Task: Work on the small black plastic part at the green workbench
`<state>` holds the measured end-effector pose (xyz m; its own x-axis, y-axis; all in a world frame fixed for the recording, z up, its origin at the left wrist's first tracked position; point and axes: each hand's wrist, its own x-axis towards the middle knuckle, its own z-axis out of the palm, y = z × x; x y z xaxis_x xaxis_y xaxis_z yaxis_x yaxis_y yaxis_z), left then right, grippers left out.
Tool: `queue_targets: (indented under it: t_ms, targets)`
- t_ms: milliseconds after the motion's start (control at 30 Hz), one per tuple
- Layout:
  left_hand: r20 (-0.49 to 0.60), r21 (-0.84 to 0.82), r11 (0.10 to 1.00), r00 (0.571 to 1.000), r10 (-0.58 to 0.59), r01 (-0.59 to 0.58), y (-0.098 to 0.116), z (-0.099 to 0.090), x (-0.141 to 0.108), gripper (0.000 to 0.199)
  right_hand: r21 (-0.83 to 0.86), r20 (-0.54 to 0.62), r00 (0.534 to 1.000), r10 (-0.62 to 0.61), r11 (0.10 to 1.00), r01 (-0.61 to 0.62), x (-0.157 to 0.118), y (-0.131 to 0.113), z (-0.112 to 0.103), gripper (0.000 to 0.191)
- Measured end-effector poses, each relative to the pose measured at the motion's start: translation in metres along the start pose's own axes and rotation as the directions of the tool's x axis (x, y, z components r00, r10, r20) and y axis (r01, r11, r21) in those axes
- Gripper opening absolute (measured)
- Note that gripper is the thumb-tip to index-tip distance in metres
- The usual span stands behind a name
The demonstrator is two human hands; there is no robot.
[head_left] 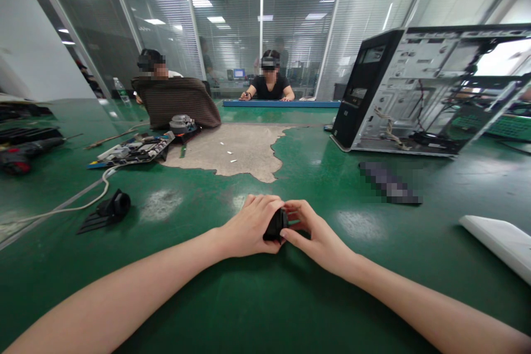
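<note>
My left hand (254, 225) wraps over a small, dark, boxy black part (274, 225), low over the green tabletop in the middle of the view. Its exact kind does not show, since my fingers cover much of it. From the other side my right hand (312, 235) reaches in, thumb and fingertips touching the part's right edge. Left of my hands, apart from them, lies a black plastic piece with a round ring and flat prongs (112, 210).
An opened computer case (390, 94) stands at right, with a blurred dark slab (390, 182) before it and a white object (498, 238) nearer. A circuit board (135, 149) and white cable (103, 191) lie left. Two people sit across the table, one behind a brown-draped shape (174, 99).
</note>
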<state>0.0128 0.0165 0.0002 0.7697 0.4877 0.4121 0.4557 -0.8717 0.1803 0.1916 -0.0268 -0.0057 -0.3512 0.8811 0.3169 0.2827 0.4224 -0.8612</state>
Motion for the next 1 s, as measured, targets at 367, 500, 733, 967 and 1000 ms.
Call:
queue_targets:
  t_ms: [367, 500, 733, 967, 1000]
  targets:
    - [0.006, 0.012, 1.0, 1.0, 0.014, -0.014, -0.0005, -0.0011, -0.001, 0.059, -0.051, -0.023, 0.993, -0.114, 0.992, 0.113, -0.0036, -0.0028, -0.0002, 0.022]
    - [-0.002, 0.006, 1.0, 1.0, 0.017, -0.017, 0.0, -0.001, -0.0003, 0.057, 0.009, -0.039, 0.998, -0.046, 0.999, 0.046, -0.0002, 0.0001, 0.0006, 0.026]
    - [0.002, 0.001, 1.0, 1.0, 0.027, -0.027, -0.0012, -0.0006, -0.0022, 0.061, 0.03, 0.037, 0.999, -0.003, 1.0, 0.002, -0.0019, -0.0025, -0.0002, 0.03]
    - [-0.011, 0.021, 0.998, 0.998, 0.063, -0.063, -0.004, 0.0019, -0.0031, 0.066, 0.02, -0.027, 0.997, -0.075, 0.997, 0.076, -0.0013, -0.0031, 0.0015, 0.022]
    - [-0.008, 0.025, 0.998, 0.998, 0.061, -0.061, -0.004, 0.0024, -0.0029, 0.065, 0.033, -0.032, 0.998, -0.055, 0.998, 0.056, -0.0006, -0.0023, 0.0015, 0.022]
